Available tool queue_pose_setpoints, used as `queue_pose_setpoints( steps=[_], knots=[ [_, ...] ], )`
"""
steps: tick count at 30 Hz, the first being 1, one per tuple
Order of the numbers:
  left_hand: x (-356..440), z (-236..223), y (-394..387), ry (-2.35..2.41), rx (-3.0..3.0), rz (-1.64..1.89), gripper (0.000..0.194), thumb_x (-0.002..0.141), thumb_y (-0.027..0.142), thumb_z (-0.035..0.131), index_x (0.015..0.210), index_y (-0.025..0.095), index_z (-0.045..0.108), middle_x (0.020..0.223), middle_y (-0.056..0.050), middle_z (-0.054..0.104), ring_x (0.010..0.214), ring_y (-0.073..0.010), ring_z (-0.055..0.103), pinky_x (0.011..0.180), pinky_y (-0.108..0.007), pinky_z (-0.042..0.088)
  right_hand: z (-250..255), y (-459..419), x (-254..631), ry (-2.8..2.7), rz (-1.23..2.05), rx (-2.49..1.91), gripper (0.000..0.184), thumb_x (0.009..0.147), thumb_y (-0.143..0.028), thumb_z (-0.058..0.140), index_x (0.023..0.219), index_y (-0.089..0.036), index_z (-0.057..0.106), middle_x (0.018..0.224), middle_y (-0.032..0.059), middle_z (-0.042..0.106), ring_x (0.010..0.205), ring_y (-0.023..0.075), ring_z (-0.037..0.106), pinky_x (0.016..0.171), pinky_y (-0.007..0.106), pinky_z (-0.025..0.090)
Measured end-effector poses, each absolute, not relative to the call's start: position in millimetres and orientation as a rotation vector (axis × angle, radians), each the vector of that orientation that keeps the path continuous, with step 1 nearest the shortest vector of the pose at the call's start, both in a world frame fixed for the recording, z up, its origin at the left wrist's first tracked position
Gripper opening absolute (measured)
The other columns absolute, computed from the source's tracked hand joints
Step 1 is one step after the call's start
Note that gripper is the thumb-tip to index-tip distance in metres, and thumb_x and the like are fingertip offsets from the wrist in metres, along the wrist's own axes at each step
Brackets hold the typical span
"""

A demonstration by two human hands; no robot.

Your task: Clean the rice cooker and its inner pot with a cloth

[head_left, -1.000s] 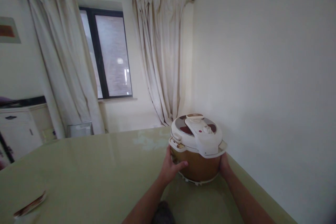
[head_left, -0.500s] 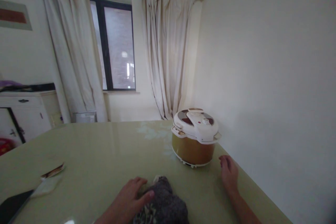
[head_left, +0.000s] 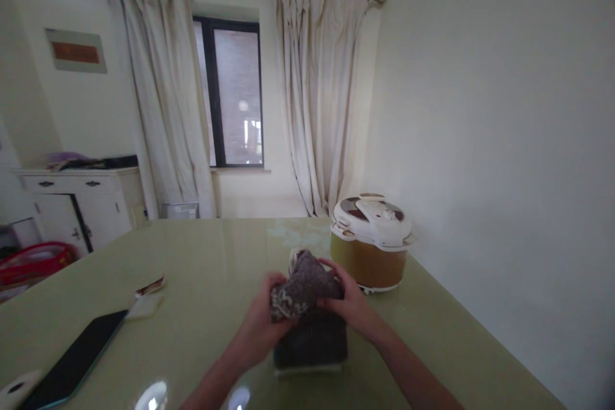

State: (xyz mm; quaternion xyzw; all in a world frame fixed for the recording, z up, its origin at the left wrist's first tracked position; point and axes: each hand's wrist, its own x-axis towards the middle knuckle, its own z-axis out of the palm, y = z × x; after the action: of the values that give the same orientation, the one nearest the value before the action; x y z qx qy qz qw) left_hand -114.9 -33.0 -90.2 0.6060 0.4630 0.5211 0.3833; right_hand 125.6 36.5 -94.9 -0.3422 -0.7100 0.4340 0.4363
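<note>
A crumpled grey fuzzy cloth (head_left: 307, 282), with a pale pattern on its left part, is held up in front of me over the table. My left hand (head_left: 266, 314) grips its left side, fingers behind and thumb in front. On the right side, my right hand (head_left: 343, 298) has its fingers and thumb closed on the cloth. Below the hands is a dark panel (head_left: 310, 341) with a pale lower edge; whether it is hanging cloth or a reflection, I cannot tell. Just beyond my right hand stands a white-and-gold electric cooker (head_left: 369, 256), lid closed.
A glossy green table (head_left: 202, 269) spreads before me, meeting the wall on the right. At its left lie a dark flat device (head_left: 79, 355) and a small packet (head_left: 148, 288). A white cabinet (head_left: 108, 202) and a red basket (head_left: 43, 259) stand beyond the table's left side.
The cloth has been lifted from the near table edge. My right hand has moved left from beside the cooker onto it, and my left hand has closed on it. The view has turned left.
</note>
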Motion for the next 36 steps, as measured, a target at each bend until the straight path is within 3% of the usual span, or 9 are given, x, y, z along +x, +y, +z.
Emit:
queue_pose_setpoints(
  steps=[2, 5, 9, 12, 16, 20, 24, 31, 36],
  knots=[
    [-119, -72, -17, 0.992, 1.331, 1.323, 0.083, 0.065, 0.043, 0.094, 0.137, 0.028, 0.054, 0.118, -0.006, 0.071, 0.098, -0.0252, 0.073, 0.086, -0.036, 0.057, -72, 49, 117, -1.740, 0.887, -0.834, 0.084, 0.073, -0.024, 0.079, 0.152, -0.025, 0.052, 0.115, 0.0054, 0.067, 0.103, 0.0273, 0.064, 0.096, 0.043, 0.052],
    [-122, -53, 10, 0.900, 1.183, 1.195, 0.075, 0.070, 0.059, 0.090, 0.128, 0.018, 0.066, 0.113, -0.013, 0.077, 0.100, -0.0292, 0.075, 0.094, -0.042, 0.057, -44, 65, 102, -1.840, 0.547, -0.730, 0.077, 0.071, -0.010, 0.064, 0.146, -0.026, 0.057, 0.125, 0.0078, 0.065, 0.114, 0.0277, 0.060, 0.105, 0.046, 0.048],
    [-129, -41, 35, 0.930, 1.267, 1.370, 0.065, 0.059, 0.035, 0.101, 0.115, 0.019, 0.071, 0.107, -0.009, 0.080, 0.099, -0.0255, 0.075, 0.092, -0.036, 0.058, -37, 85, 95, -1.922, 0.351, -0.719, 0.085, 0.063, -0.001, 0.054, 0.144, -0.025, 0.061, 0.115, 0.0073, 0.065, 0.104, 0.0249, 0.061, 0.100, 0.044, 0.050],
    [-141, -46, 38, 0.853, 1.293, 1.436, 0.067, 0.060, 0.027, 0.099, 0.120, 0.025, 0.067, 0.114, -0.004, 0.078, 0.093, -0.0207, 0.074, 0.081, -0.030, 0.059, -53, 95, 99, -1.922, 0.355, -0.796, 0.067, 0.064, 0.002, 0.055, 0.124, -0.023, 0.074, 0.104, 0.0064, 0.063, 0.098, 0.0233, 0.062, 0.094, 0.039, 0.051],
    [-153, -70, 33, 1.030, 1.619, 1.133, 0.067, 0.059, 0.027, 0.096, 0.121, 0.024, 0.072, 0.103, -0.003, 0.080, 0.094, -0.0238, 0.073, 0.084, -0.033, 0.059, -78, 90, 101, -2.099, 0.543, -0.799, 0.041, 0.072, -0.009, 0.072, 0.110, -0.021, 0.080, 0.111, 0.0082, 0.062, 0.102, 0.0233, 0.065, 0.095, 0.038, 0.052],
    [-153, -82, 31, 1.208, 1.918, 0.987, 0.024, 0.065, 0.034, 0.092, 0.080, 0.021, 0.079, 0.083, -0.006, 0.077, 0.083, -0.0245, 0.068, 0.080, -0.035, 0.056, -82, 63, 95, -2.299, 0.761, -0.613, 0.072, 0.067, -0.029, 0.090, 0.135, -0.025, 0.071, 0.126, 0.0095, 0.068, 0.114, 0.0296, 0.066, 0.104, 0.042, 0.051],
    [-153, -65, 31, 1.330, 2.019, 1.063, 0.030, 0.072, 0.045, 0.088, 0.082, 0.021, 0.074, 0.079, -0.002, 0.073, 0.076, -0.0208, 0.063, 0.070, -0.031, 0.050, -66, 54, 91, -2.170, 0.829, -0.681, 0.023, 0.094, -0.038, 0.069, 0.110, -0.024, 0.079, 0.104, 0.0046, 0.078, 0.099, 0.0280, 0.071, 0.091, 0.040, 0.054],
    [-167, -6, 48, 1.594, 2.036, 1.345, 0.030, 0.086, 0.050, 0.069, 0.092, 0.020, 0.069, 0.079, -0.002, 0.069, 0.072, -0.0196, 0.058, 0.068, -0.030, 0.045, -23, 101, 84, -1.926, 0.546, -0.917, 0.038, 0.088, -0.058, 0.075, 0.094, -0.021, 0.077, 0.093, 0.0072, 0.077, 0.094, 0.0292, 0.068, 0.094, 0.043, 0.053],
    [-168, 33, 54, 1.702, 2.099, 1.606, 0.029, 0.090, 0.052, 0.064, 0.089, 0.023, 0.062, 0.094, -0.005, 0.064, 0.091, -0.0240, 0.060, 0.085, -0.035, 0.049, 18, 107, 71, -1.806, 0.484, -0.824, 0.033, 0.093, -0.052, 0.068, 0.101, -0.021, 0.077, 0.098, 0.0063, 0.076, 0.093, 0.0259, 0.067, 0.091, 0.039, 0.052]
  ],
)
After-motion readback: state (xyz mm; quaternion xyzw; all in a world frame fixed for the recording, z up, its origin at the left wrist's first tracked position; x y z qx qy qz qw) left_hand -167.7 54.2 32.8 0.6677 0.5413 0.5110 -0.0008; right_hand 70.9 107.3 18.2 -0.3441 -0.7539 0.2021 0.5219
